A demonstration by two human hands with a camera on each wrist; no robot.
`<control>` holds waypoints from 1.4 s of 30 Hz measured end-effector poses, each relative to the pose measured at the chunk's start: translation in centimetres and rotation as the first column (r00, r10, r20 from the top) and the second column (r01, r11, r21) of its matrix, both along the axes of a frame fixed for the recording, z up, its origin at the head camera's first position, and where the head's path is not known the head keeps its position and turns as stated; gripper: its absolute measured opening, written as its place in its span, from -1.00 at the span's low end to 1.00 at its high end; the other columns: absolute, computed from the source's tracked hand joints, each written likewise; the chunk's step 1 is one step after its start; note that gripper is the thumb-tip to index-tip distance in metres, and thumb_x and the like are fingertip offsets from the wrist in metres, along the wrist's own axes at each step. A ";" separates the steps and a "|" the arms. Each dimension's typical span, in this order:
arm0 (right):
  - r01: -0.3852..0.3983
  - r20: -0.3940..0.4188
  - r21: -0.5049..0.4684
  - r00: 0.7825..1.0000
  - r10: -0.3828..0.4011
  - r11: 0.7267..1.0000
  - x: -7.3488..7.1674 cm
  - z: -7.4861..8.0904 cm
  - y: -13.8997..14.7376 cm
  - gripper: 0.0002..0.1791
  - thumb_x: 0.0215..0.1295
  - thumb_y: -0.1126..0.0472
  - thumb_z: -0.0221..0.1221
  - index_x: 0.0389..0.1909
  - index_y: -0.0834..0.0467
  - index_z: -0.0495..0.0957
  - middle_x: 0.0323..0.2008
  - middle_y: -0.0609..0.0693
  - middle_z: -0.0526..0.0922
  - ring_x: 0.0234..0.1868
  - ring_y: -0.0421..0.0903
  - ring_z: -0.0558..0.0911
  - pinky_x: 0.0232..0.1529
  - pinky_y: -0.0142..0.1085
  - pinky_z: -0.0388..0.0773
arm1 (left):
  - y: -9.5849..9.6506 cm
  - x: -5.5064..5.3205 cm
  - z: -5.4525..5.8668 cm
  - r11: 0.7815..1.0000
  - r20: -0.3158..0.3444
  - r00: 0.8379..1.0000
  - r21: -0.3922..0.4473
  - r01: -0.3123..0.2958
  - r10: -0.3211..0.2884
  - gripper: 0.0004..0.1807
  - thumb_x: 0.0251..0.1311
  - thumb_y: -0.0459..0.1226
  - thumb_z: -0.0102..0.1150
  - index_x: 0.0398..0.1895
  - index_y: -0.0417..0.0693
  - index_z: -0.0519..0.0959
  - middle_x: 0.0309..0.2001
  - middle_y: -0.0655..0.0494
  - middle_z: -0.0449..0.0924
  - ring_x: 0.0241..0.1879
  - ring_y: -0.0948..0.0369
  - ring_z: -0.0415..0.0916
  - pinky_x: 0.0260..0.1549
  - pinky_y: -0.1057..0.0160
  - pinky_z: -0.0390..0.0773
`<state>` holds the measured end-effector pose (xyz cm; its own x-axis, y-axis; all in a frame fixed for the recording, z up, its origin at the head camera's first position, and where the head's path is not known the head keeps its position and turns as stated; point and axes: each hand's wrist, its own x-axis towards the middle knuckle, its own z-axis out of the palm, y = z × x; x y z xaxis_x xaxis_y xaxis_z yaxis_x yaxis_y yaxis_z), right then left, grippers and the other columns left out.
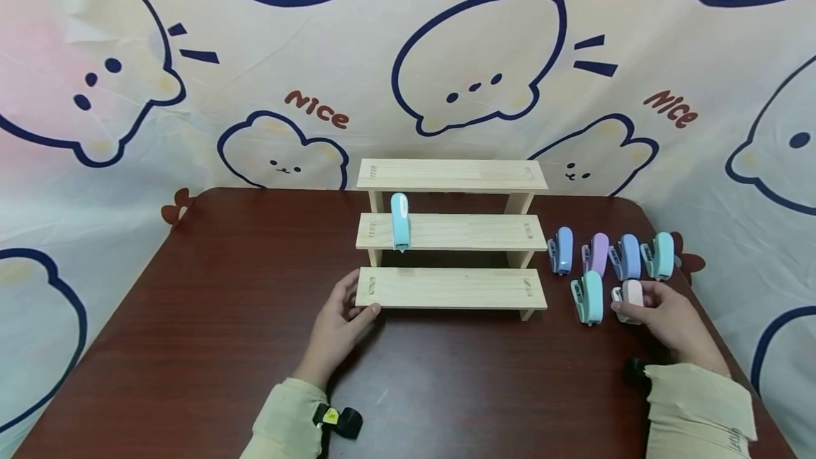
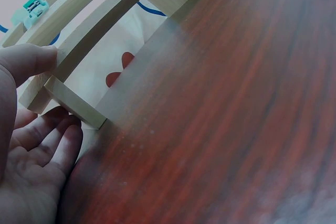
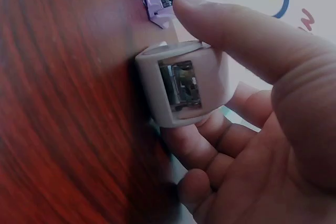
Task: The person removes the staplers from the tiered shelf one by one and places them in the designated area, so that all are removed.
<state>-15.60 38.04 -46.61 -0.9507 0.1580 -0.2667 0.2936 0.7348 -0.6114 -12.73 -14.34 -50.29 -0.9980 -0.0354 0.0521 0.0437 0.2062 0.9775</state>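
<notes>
A three-tier wooden shelf (image 1: 451, 287) stands on the table in the head view. My left hand (image 1: 341, 326) grips the left end of its lowest tier; the left wrist view shows the thumb (image 2: 37, 61) on the board and the other fingers curled below. On the middle tier, near its left end, a light blue stapler (image 1: 400, 222) stands upright. To the right of the shelf, my right hand (image 1: 676, 317) holds a small white stapler (image 1: 631, 296) between thumb and fingers. Up close, the stapler's end with its metal opening (image 3: 181, 85) faces the right wrist camera.
Beside the white stapler is a mint stapler (image 1: 588, 297). Behind them stand a blue stapler (image 1: 561, 251), a purple stapler (image 1: 596, 253), another blue stapler (image 1: 627, 258) and a second mint stapler (image 1: 659, 256). A patterned curtain (image 1: 357, 55) hangs behind the brown table (image 1: 210, 331).
</notes>
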 end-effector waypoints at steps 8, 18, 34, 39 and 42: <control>-0.008 -0.010 0.021 1.000 0.009 1.000 0.0 0.5 -0.6 0.02 0.24 -0.30 0.28 0.33 0.47 0.22 0.02 0.44 0.45 -0.08 0.22 0.43 -0.32 -0.26 0.49 | -0.1 0.2 0.1 1.000 0.004 1.000 -0.007 0.000 0.000 -0.19 0.25 -0.36 0.35 0.52 -0.14 0.18 0.30 -0.18 0.47 0.22 0.05 0.47 0.04 0.31 0.55; 0.177 -0.226 -0.085 0.955 -0.192 0.981 0.9 3.5 -3.3 -0.15 0.38 -0.17 0.21 0.44 0.32 0.24 0.08 0.28 0.44 -0.08 0.04 0.42 -0.43 -0.55 0.48 | -0.1 0.1 0.1 0.999 0.008 1.000 -0.031 -0.010 0.010 -0.21 0.25 -0.33 0.36 0.51 -0.10 0.21 0.30 -0.13 0.48 0.23 0.06 0.47 0.07 0.23 0.56; 0.063 -0.477 -0.313 0.852 -0.214 0.948 1.0 6.1 -11.5 -0.51 0.35 0.09 0.31 0.25 0.13 0.51 -0.07 -0.08 0.60 -0.11 -0.24 0.56 -0.18 -0.60 0.51 | -0.1 0.0 0.2 1.000 0.003 1.000 -0.002 0.004 -0.004 -0.21 0.25 -0.33 0.37 0.50 -0.09 0.22 0.29 -0.13 0.48 0.22 0.08 0.47 0.06 0.25 0.55; -0.087 -0.541 -0.301 0.836 -0.095 0.950 0.6 5.8 -14.3 -0.55 0.36 0.15 0.31 0.21 0.21 0.52 0.02 0.06 0.63 -0.07 -0.29 0.60 -0.12 -0.59 0.53 | -0.1 0.1 0.2 1.000 -0.009 1.000 0.006 0.009 -0.008 -0.20 0.24 -0.35 0.37 0.51 -0.13 0.21 0.29 -0.17 0.48 0.22 0.06 0.47 0.04 0.29 0.55; -0.176 -0.569 -0.290 0.822 -0.021 0.941 0.5 5.9 -15.8 -0.57 0.35 0.17 0.31 0.18 0.22 0.54 0.05 0.09 0.65 -0.04 -0.27 0.61 -0.05 -0.57 0.51 | -0.1 0.1 0.2 1.000 -0.017 1.000 0.006 0.010 -0.010 -0.19 0.24 -0.36 0.36 0.51 -0.16 0.19 0.29 -0.20 0.48 0.22 0.05 0.47 0.03 0.31 0.55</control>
<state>-15.10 22.22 -40.73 -0.9539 0.0787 0.2896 -0.2187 0.4784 -0.8505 -12.64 -14.45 -50.13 -0.9973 -0.0256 0.0685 0.0620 0.2002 0.9778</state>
